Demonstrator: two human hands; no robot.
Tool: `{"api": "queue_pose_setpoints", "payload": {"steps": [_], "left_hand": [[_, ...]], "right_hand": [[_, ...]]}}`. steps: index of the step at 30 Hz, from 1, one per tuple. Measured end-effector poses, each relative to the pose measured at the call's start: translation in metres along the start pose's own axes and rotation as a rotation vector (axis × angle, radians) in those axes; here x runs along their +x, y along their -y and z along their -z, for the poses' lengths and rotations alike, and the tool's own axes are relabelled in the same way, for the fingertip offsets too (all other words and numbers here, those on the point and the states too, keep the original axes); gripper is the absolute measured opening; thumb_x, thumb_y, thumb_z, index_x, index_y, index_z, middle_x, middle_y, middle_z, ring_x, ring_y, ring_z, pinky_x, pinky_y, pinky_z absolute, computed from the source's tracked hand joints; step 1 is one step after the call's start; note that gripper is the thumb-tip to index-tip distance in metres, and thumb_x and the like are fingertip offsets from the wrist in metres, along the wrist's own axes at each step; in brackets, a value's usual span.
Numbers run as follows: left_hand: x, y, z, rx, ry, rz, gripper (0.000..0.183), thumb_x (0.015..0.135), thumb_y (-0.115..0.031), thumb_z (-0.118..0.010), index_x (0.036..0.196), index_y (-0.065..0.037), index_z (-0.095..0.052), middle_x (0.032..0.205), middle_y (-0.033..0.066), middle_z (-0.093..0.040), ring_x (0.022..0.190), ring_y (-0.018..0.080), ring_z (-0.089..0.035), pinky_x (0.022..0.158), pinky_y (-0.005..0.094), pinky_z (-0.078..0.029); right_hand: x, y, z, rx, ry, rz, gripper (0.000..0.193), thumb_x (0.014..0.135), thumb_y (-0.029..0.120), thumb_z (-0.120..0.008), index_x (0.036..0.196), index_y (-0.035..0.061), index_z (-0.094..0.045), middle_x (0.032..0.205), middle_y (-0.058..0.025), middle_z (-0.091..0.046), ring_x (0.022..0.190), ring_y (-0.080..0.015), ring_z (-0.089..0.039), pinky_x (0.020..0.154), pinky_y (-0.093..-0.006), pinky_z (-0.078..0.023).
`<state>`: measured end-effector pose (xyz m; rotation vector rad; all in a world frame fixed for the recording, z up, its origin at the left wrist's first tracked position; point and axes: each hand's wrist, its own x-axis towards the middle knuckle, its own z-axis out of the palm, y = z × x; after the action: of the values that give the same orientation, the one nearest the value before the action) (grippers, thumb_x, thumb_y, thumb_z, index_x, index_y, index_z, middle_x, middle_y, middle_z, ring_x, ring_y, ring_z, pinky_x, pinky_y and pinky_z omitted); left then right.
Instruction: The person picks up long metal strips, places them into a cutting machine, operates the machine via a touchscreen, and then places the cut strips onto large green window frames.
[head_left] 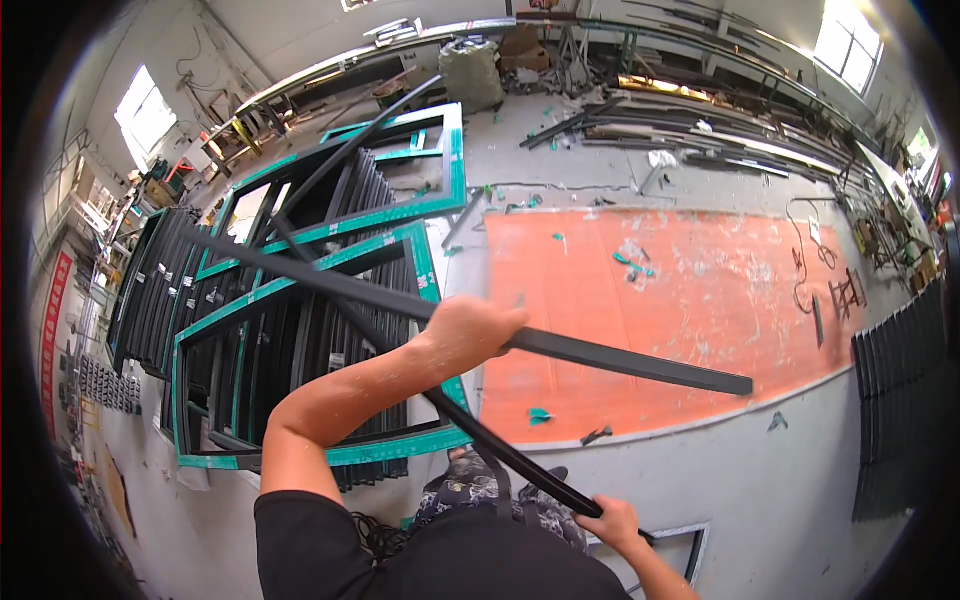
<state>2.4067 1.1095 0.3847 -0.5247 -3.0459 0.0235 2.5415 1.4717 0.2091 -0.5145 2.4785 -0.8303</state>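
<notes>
My left hand [470, 328] is closed around a long dark metal bar [640, 366], which reaches from the stacked frames on the left out over the orange sheet. Lower down, my right hand [612, 523] grips a second dark bar [510, 455] close to its near end. That bar slants up to the far left and passes beneath the first one. Another dark bar [360, 150] meets or crosses its far end; whether they are joined I cannot tell. Under the bars are dark window frames edged with green film [424, 270].
An orange sheet [580, 290] with scraps covers the floor ahead. Dark profiles stand stacked at right [900, 400] and left [150, 290]. Long bars [700, 140] lie along the back. A pale-edged frame [698, 545] lies by my right hand.
</notes>
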Motion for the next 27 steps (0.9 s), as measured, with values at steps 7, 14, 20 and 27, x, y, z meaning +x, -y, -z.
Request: {"api": "queue_pose_setpoints", "payload": {"steps": [7,14,20,27], "left_hand": [[0.125,-0.012,0.018,0.181,-0.464,-0.138,0.024,0.068,-0.024,-0.072,0.081,-0.016,-0.053,0.063,0.0007,-0.049,0.055,0.0185,-0.057,0.047,0.0321,-0.043],[0.272,0.072,0.143,0.189,-1.06,-0.014,0.023,0.075,-0.027,-0.068,0.092,-0.015,-0.058,0.067,0.0069,-0.058,0.062,0.0291,-0.06,0.055,0.0387,-0.047],[0.374,0.176,0.205,-0.19,-1.676,0.201,0.028,0.078,-0.034,-0.071,0.083,-0.009,-0.059,0.061,0.0059,-0.059,0.05,0.0203,-0.057,0.049,0.033,-0.044],[0.487,0.253,0.192,-1.303,-1.694,0.001,0.025,0.085,-0.022,-0.067,0.075,-0.007,-0.05,0.055,0.0015,-0.052,0.045,0.0119,-0.051,0.049,0.0253,-0.042]], "right_hand": [[0.021,-0.038,0.014,0.601,-0.218,-0.341,0.032,0.073,0.027,-0.076,0.07,0.0011,-0.058,0.054,-0.0035,-0.054,0.047,-0.0103,-0.05,0.045,-0.0276,-0.04],[0.139,-0.065,0.092,0.784,-0.629,-0.261,0.024,0.084,0.022,-0.068,0.082,0.0026,-0.054,0.057,0.0015,-0.049,0.044,-0.0063,-0.046,0.039,-0.0216,-0.037],[0.289,-0.111,0.181,0.249,-1.191,-0.037,0.015,0.084,0.012,-0.062,0.08,-0.0001,-0.053,0.062,-0.0034,-0.05,0.048,-0.0123,-0.049,0.045,-0.0288,-0.042],[0.415,-0.061,0.351,1.147,-0.575,-0.017,0.025,0.08,0.006,-0.067,0.1,0.0014,-0.053,0.077,-0.0126,-0.063,0.057,-0.017,-0.061,0.049,-0.0261,-0.051]]}}
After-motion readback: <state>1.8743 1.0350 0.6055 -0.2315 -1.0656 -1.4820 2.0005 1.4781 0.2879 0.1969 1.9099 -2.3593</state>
